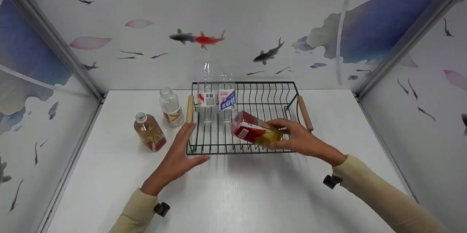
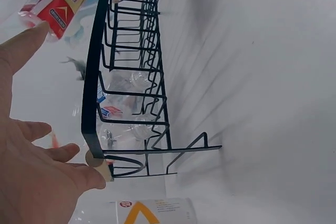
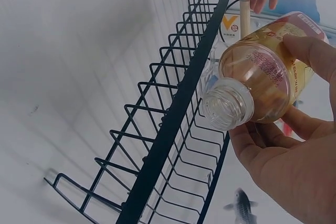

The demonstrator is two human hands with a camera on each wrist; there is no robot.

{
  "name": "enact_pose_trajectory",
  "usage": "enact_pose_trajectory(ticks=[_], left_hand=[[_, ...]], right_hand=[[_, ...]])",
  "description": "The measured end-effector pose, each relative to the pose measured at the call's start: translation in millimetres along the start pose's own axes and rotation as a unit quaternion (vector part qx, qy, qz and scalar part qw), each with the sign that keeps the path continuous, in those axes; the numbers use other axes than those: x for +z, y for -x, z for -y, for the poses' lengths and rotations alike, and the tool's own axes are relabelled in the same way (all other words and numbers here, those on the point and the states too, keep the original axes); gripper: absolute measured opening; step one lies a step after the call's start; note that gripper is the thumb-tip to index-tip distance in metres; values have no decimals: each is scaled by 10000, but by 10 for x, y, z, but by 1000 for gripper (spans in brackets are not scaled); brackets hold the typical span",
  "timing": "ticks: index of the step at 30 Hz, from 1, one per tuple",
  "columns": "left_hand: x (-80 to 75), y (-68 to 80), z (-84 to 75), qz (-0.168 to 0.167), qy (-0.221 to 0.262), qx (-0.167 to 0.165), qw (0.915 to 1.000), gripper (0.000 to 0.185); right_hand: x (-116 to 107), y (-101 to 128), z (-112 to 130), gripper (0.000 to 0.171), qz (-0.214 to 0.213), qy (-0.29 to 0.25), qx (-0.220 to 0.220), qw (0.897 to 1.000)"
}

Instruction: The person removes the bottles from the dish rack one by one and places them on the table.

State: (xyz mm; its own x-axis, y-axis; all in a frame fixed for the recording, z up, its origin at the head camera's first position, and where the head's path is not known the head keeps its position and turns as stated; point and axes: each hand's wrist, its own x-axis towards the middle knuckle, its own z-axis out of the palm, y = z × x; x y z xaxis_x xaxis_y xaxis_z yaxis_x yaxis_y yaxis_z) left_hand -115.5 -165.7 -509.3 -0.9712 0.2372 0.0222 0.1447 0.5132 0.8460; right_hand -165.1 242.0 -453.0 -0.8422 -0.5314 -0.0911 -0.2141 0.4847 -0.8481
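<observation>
Soft shadows; wrist views seemingly hazy

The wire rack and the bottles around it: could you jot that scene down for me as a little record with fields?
Rack: black wire rack with wooden handles, on a white table
In rack: clear bottle and, to its right, second clear bottle
Right hand: right hand holds red-and-yellow bottle, tilted, uncapped, over the rack
Left hand: left hand at the left handle, fingers spread
Left of rack: orange-marked bottle and brownish bottle, both standing
</observation>
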Motion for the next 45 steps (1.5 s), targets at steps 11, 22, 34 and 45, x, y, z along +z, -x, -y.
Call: enact_pose_trajectory(ticks=[11, 22, 34, 45], left_hand=[[-47, -26, -152, 454, -65, 270, 9986, 108], [-47, -82, -328, 798, 223, 204, 9964, 100], [-10, -144, -441, 1284, 522, 468, 9892, 91], [52, -262, -569, 1647, 751, 559, 9819, 93]], right_hand=[[12, 39, 25, 66, 104, 12, -100, 9999], [21, 56, 69, 63, 202, 125, -188, 9995], [17, 91, 168, 64, 269, 216, -189, 9992], [44, 86, 182, 61, 320, 340, -357, 9983]])
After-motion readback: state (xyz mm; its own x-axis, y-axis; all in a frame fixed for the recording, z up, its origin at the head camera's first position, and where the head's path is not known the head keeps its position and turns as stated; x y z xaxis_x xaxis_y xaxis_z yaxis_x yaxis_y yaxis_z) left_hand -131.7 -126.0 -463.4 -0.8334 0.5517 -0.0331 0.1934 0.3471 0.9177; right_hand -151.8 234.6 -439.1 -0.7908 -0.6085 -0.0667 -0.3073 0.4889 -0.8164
